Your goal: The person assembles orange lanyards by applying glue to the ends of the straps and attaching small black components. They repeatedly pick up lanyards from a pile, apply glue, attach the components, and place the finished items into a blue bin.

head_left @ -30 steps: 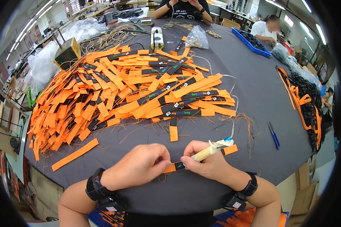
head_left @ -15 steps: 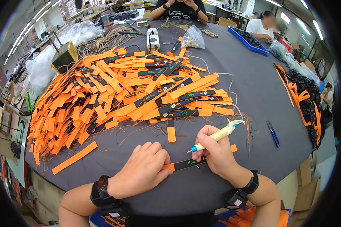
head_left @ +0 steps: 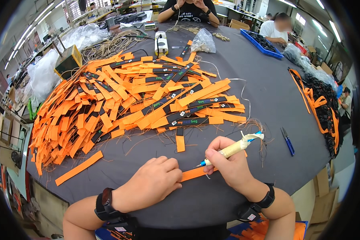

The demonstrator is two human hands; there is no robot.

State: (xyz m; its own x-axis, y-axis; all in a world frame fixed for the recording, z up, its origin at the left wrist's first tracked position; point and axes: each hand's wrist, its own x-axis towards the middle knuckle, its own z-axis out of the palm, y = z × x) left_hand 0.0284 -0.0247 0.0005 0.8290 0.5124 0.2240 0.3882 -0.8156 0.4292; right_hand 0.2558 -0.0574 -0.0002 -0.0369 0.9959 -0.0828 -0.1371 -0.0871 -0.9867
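Observation:
Flat on the dark cloth in front of me lies an orange webbing strip [head_left: 194, 173], plain side up. Its left end is under the curled fingers of my left hand [head_left: 150, 185], closed on it. My right hand [head_left: 233, 170] grips a pen-shaped tool [head_left: 232, 149] with a thin metal tip, blue ends and a cream tape wrapping. The tip points left and down, close above the strip's upper edge; whether it touches cannot be told. Part of the strip is hidden beneath my right hand. Beyond both hands spreads a big heap of orange-and-black strips [head_left: 148, 108].
One loose orange strip [head_left: 79, 168] lies left. Blue-handled snips [head_left: 288, 142] rest at right, past loose threads [head_left: 262, 140]. A white cord [head_left: 248, 100] curves beside the heap. Farther off are a power strip [head_left: 161, 43], a blue tray [head_left: 264, 44] and seated co-workers.
The strip has been turned over: its black lettered band faced up before, and plain orange shows now. The tool's tip has come lower, nearer the strip.

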